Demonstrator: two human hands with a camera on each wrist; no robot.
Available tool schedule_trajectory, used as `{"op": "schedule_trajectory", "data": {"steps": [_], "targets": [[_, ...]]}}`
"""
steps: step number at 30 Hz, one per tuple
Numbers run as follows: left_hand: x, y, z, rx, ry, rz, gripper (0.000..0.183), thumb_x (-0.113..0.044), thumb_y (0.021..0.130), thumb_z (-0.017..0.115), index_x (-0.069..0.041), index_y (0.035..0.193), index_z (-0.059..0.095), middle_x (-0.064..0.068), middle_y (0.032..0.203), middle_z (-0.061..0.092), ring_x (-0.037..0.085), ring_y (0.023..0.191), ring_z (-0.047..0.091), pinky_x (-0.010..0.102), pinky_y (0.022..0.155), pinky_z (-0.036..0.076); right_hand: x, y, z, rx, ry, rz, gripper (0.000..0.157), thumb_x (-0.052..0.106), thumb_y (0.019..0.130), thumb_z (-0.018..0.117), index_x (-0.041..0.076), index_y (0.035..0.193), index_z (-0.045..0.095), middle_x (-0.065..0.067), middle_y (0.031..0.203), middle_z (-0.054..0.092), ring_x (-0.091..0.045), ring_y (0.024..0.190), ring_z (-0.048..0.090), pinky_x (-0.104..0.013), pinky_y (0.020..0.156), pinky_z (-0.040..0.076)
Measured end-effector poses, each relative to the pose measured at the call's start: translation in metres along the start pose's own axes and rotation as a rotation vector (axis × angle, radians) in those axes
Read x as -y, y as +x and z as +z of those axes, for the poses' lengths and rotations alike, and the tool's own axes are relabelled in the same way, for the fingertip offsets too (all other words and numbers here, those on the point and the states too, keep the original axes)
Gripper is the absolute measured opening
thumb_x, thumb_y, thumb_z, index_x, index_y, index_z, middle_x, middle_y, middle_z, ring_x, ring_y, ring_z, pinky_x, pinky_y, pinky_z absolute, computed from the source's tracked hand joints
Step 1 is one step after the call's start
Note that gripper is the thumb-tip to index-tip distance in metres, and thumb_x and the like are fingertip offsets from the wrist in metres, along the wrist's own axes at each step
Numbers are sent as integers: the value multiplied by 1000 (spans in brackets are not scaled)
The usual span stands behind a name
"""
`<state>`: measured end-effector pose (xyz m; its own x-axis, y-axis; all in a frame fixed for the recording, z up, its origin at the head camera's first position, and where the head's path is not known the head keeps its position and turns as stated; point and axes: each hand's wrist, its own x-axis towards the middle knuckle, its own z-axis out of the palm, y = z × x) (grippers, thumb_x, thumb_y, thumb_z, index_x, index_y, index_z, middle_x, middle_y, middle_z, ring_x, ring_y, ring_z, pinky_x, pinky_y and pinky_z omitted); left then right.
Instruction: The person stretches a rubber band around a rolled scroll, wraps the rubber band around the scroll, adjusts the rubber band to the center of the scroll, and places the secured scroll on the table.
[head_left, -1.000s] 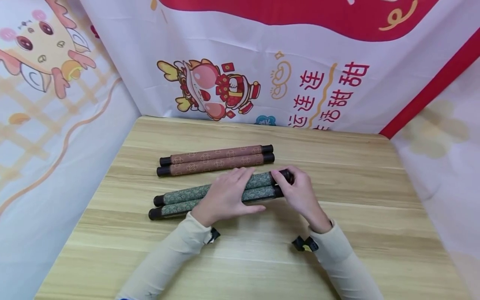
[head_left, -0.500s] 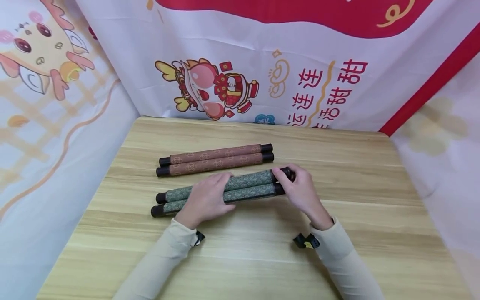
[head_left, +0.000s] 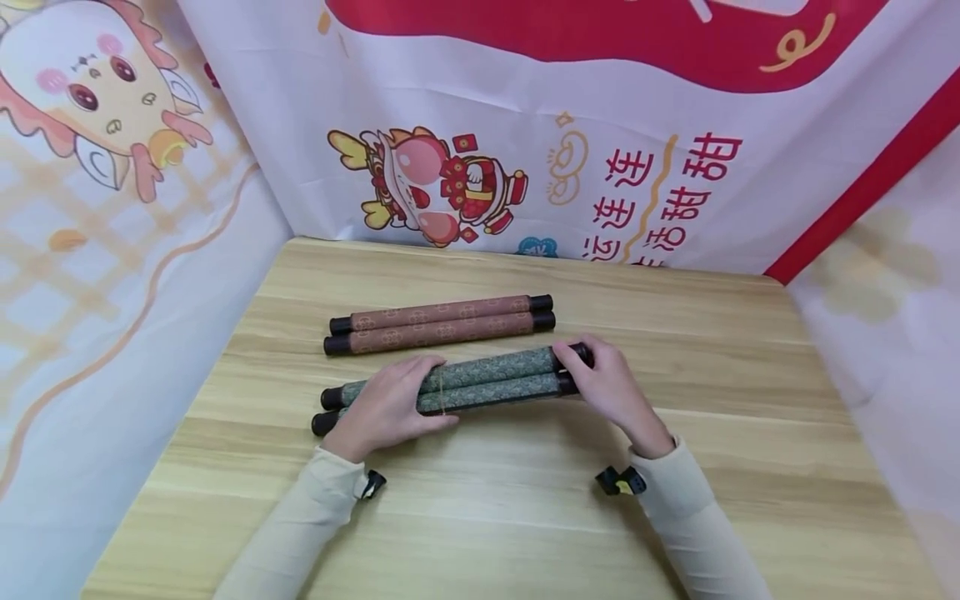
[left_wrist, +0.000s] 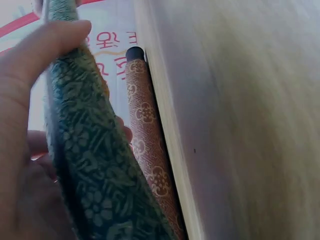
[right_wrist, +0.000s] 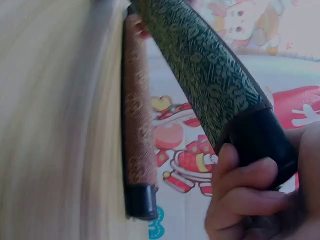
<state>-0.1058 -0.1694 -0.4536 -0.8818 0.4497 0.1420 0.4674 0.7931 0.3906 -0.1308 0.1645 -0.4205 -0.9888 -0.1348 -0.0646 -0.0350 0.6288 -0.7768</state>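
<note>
1. Two paired green rolls [head_left: 502, 367] are held over the middle of the table [head_left: 517, 517], short of its far edge; the right end is raised, while contact at the left end cannot be told.
2. A smooth black end cap [right_wrist: 260, 137] is gripped by the right hand [head_left: 606, 383]; the patterned body is clasped by the left hand [head_left: 386, 408].
3. Stiff, fairly light handling is to be expected; the fabric-like covering should be held more securely than the slicker caps, ideally around both rolls together.
4. Brown rolls [head_left: 450, 330], slender, black-tipped and gold-flowered, are laid nearer the table's far edge.
</note>
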Motion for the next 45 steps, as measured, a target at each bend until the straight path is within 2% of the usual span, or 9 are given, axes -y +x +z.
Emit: {"op": "schedule_trajectory", "data": {"steps": [5,9,13,17,22,27,35,41,45], "targets": [[5,-4,-2,0,86,23,88,-63,75,88,-9,141,65,10,132,75,31,114,75,51,92,62,-9,1,-2,129,-88,35,60,63,107,47,11,124,69,-12,96,73,-21,76,67,-35,71,54],[14,-11,-5,-2,150,19,86,-66,75,87,-10,138,69,9,123,79,30,100,78,48,74,63,-15,1,-12,159,-123,35,66,67,106,43,9,129,68,-10,98,75,-22,84,70,-34,73,56],[26,-18,-9,-25,201,0,83,-67,75,86,-12,134,71,9,114,81,28,86,78,41,56,55,-24,2,-30,123,-163,28,53,53,109,50,6,126,68,-14,99,75,-26,85,70,-33,69,55],[38,-23,-11,-36,222,-40,81,-67,75,87,-12,132,71,11,104,81,26,72,73,37,50,49,-37,3,-44,95,-227,22,37,37,109,57,5,121,70,-14,103,73,-22,85,65,-32,67,53],[47,-26,-13,-34,214,-90,85,-66,75,86,-8,136,69,14,93,78,21,58,63,37,50,49,-52,5,-46,96,-271,30,22,23,105,65,3,112,72,-12,98,73,-20,78,63,-30,64,52],[48,-24,-13,-27,219,-119,88,-67,75,86,-7,137,68,16,93,78,25,62,66,40,52,51,-61,9,-39,123,-301,63,15,20,102,69,5,104,74,-9,93,74,-18,76,63,-29,65,52],[44,-19,-9,12,217,-160,86,-63,76,88,-6,137,66,17,117,78,39,92,75,57,71,61,-64,16,-26,155,-301,71,13,19,100,70,7,99,75,-5,86,73,-16,73,62,-29,65,50],[40,-14,-12,64,223,-176,88,-62,75,89,-4,137,64,18,126,74,39,103,74,58,80,62,-64,20,-19,146,-291,44,13,18,99,73,7,94,74,-5,85,73,-16,72,62,-28,65,50],[37,-13,-16,81,225,-190,90,-68,82,80,-2,141,62,21,134,70,41,112,72,59,87,60,-64,23,-15,144,-302,41,11,16,99,72,6,93,74,-6,86,73,-17,75,62,-28,65,51]]}}
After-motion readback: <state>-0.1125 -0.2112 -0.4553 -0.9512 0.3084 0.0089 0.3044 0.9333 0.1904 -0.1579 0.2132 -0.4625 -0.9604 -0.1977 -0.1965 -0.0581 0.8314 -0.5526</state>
